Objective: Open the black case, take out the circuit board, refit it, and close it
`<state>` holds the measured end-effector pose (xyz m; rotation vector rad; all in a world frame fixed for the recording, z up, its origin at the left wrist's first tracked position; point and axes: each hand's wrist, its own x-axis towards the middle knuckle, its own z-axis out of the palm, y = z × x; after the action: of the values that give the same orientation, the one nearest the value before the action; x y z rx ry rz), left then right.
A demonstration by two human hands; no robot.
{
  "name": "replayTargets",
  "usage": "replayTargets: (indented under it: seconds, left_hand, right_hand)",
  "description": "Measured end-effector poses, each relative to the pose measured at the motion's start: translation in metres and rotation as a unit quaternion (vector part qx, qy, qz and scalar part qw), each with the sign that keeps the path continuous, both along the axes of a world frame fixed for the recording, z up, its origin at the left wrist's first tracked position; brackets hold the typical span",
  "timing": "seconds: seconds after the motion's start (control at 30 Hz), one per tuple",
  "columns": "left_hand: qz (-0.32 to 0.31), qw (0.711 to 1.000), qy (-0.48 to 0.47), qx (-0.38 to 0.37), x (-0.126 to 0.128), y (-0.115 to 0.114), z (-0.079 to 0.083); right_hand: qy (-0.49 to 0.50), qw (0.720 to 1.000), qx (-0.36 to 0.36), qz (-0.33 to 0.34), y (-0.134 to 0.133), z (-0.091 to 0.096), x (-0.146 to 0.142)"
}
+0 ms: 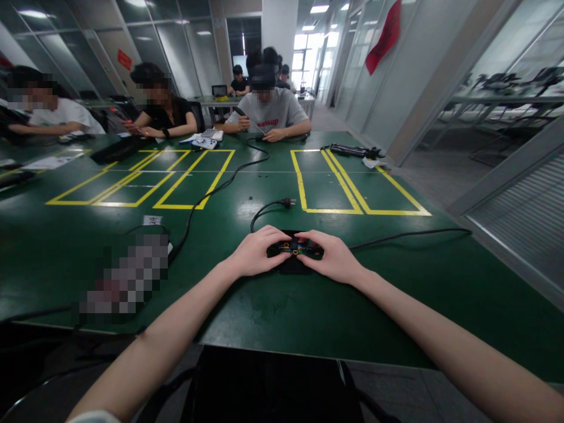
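My left hand (pixel 261 251) curls round the left side of a small dark device (pixel 294 249) with coloured parts and yellow rings, thumb and fingers closed on it. From the other side my right hand (pixel 330 256) grips the same device, its thumb and fingertips close to those of the left. Beneath the device is a flat black base or tray (pixel 294 267), resting on the green table near its front edge. Both hands partly hide the device, so its exact kind cannot be made out.
A black cable with a plug (pixel 288 202) lies just beyond my hands. Another cable (pixel 412 233) runs right. A pixelated object (pixel 127 276) sits at the left. Yellow tape outlines (pixel 332 210) mark the green table (pixel 247 317). Several people sit across it; a folded black tripod-like item (pixel 355 151) lies far right.
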<state>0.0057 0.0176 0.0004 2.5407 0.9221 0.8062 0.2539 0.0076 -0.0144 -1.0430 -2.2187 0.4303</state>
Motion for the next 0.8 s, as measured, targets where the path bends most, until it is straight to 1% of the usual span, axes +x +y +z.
replayTargets:
  seconds: [0.13,0.3,0.4,0.53,0.67,0.8]
  left_hand:
    - [0.019,1.0,0.015,0.016,-0.007,0.005,0.001]
    - [0.042,0.998,0.056,0.005,-0.012,0.01,-0.001]
    - [0.042,0.998,0.053,-0.003,-0.012,0.013,-0.002]
    - [0.041,0.998,0.042,-0.017,-0.014,0.016,-0.004]
    - [0.059,0.998,0.023,-0.013,-0.017,0.016,-0.004]
    - [0.059,0.998,0.022,-0.017,-0.017,0.017,-0.006]
  right_hand:
    - [-0.003,1.0,-0.006,-0.003,0.002,0.0,0.001]
    - [-0.013,1.0,-0.012,0.006,0.001,0.001,-0.005]
    - [-0.016,1.0,-0.009,0.014,0.001,0.001,-0.007]
    - [-0.017,1.0,-0.019,0.01,0.006,-0.001,-0.003]
    - [-0.015,0.999,-0.016,0.026,0.014,-0.006,0.003]
    - [-0.007,0.999,-0.015,0.042,0.018,-0.008,0.004]
